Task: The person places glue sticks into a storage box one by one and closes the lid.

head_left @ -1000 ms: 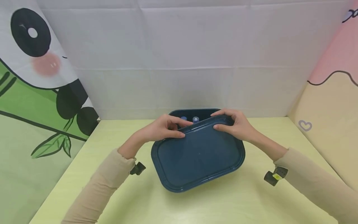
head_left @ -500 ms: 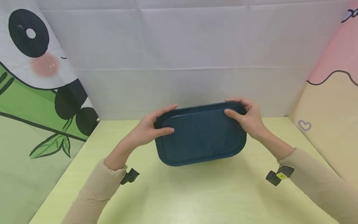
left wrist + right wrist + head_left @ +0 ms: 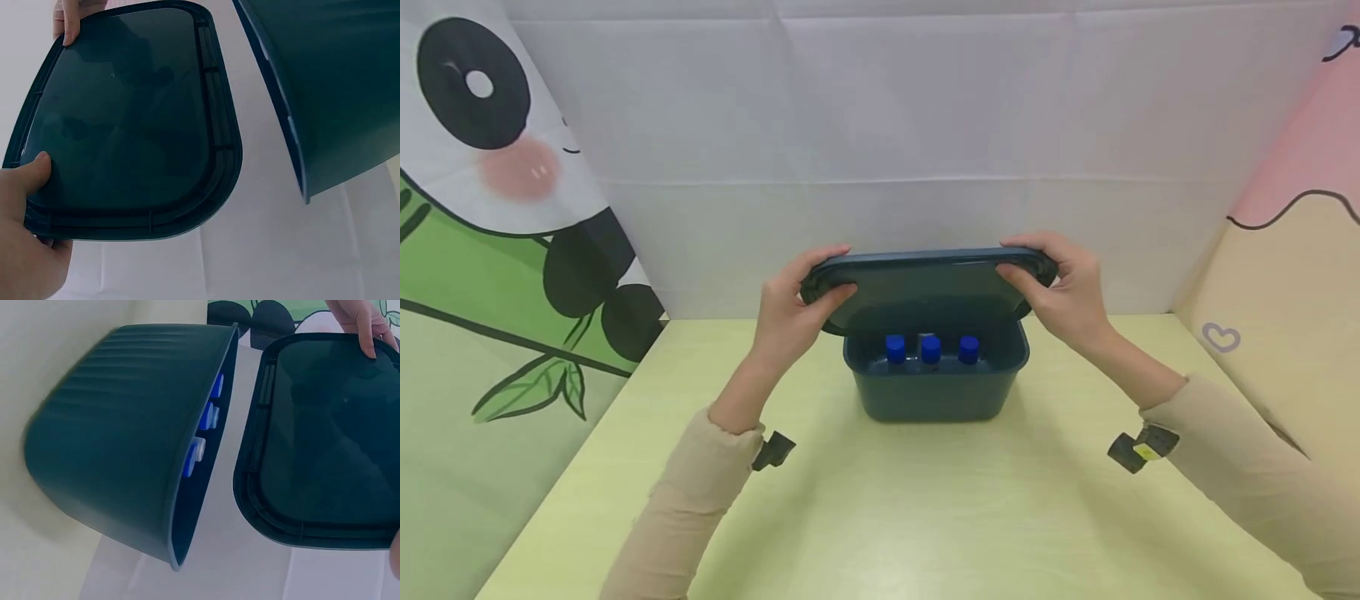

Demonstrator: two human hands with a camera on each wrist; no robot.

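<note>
A dark teal lid [image 3: 925, 292] is held tilted above a matching box [image 3: 936, 396], its underside toward me. My left hand [image 3: 786, 304] grips its left end, thumb on the underside and fingers over the outer edge. The right hand [image 3: 1063, 287] pinches the opposite end the same way. Three blue caps [image 3: 931, 349] show inside the box, below the lid's lower edge. In the left wrist view a gap separates the lid [image 3: 125, 119] from the box [image 3: 350, 81]. From the right wrist, blue-capped items [image 3: 206, 417] stand out past the box's rim.
The box stands on a pale yellow-green table [image 3: 910, 508], near a white cloth backdrop [image 3: 917, 125]. Printed cloth panels line the left [image 3: 512, 267] and right [image 3: 1285, 317] sides. A small dark camera [image 3: 1142, 448] is strapped to each sleeve.
Both hands have shifted outward from the lid's long edge to its ends. The lid has risen and tipped back, uncovering the box and its blue caps.
</note>
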